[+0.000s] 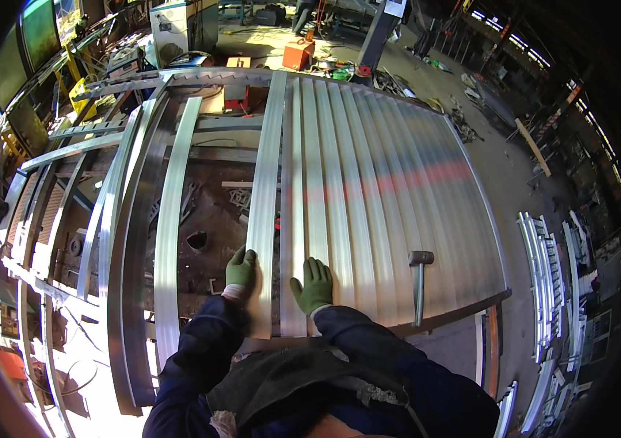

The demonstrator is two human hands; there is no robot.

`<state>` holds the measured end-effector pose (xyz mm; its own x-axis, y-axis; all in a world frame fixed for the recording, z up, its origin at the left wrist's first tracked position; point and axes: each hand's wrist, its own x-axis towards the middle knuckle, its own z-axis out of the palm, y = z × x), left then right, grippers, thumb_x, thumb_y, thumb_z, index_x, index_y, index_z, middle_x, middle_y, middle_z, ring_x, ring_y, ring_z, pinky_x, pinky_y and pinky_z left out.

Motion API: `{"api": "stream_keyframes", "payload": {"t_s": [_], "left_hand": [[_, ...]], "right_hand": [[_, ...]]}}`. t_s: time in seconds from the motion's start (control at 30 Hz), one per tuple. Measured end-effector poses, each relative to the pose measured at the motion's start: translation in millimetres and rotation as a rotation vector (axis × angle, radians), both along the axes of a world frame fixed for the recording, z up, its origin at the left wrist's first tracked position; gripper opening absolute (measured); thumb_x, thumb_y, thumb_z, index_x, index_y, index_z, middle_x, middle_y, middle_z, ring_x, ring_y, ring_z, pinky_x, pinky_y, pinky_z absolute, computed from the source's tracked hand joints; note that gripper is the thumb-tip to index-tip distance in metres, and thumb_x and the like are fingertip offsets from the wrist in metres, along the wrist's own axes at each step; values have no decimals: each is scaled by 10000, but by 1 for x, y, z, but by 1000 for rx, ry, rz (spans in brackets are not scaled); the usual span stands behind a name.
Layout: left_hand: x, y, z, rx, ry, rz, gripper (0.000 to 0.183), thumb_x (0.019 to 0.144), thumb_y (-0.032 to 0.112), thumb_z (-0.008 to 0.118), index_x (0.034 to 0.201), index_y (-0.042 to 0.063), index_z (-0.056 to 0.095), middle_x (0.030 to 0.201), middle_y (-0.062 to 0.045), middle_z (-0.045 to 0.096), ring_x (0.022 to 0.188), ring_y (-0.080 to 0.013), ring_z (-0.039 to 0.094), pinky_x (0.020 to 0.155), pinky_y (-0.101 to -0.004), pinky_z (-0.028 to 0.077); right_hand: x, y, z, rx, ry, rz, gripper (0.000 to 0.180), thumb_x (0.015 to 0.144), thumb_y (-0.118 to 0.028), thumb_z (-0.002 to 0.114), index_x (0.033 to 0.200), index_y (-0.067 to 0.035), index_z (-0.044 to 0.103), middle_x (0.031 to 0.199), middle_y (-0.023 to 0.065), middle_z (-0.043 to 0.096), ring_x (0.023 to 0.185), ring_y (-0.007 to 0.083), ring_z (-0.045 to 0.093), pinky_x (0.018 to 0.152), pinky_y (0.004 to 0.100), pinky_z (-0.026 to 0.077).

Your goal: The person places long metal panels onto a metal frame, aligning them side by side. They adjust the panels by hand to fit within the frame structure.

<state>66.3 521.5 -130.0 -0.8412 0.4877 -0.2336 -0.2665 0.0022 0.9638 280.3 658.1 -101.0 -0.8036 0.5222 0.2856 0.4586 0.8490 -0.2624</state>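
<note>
My left hand (241, 268), in a green work glove, is at the left edge of a long ribbed metal plank (264, 186), with its fingers curled at that edge. A narrow gap parts this plank from a panel of interlocked metal planks (376, 219) on the right. My right hand (313, 287), gloved likewise, rests flat on the panel's leftmost planks, fingers pointing away from me. A mallet (419, 274) lies on the panel to the right, its handle towards me. Another loose metal plank (173, 208) lies left of my left hand, across the frame.
A metal frame edge (442, 312) borders the panel. Further bars and profiles (118, 230) stand at the left. Wrenches (190, 197) lie beneath the planks. An orange box (298, 53) and a machine cabinet (171, 33) stand beyond. Stacked metal profiles (542, 284) lie on the right floor.
</note>
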Motion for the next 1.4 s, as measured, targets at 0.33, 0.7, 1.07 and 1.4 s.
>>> {"api": "stream_keyframes", "payload": {"t_s": [0.33,0.7,1.07,1.4], "left_hand": [[26,18,-14,43,-65,18,330,1168,149,662,1442,-5,764,1212,-54,816,1087,-162,709,1002,-330,568],[23,21,-38,78,-123,-1,323,1181,172,652,1438,7,759,1255,-67,810,1126,-183,716,1025,-349,568],[32,26,-57,-317,94,-52,445,1182,428,615,1329,46,790,1252,-257,820,1174,-438,777,1019,-488,579],[32,22,-51,-451,173,-88,560,1181,489,591,1437,16,748,1348,-282,793,1285,-475,738,1118,-481,558]], "right_hand": [[-1,2,-5,4,-17,-12,753,1063,-439,715,1566,111,609,1644,319,599,1520,496,554,1325,620,365],[0,1,-5,25,40,3,761,1071,-452,694,1582,103,597,1653,311,590,1534,500,536,1336,619,354],[-1,3,-7,65,51,22,747,1058,-421,734,1578,95,592,1649,310,589,1515,511,546,1308,637,381],[0,6,-11,58,10,27,738,1062,-421,733,1567,99,591,1645,313,587,1530,516,527,1321,636,350]]}}
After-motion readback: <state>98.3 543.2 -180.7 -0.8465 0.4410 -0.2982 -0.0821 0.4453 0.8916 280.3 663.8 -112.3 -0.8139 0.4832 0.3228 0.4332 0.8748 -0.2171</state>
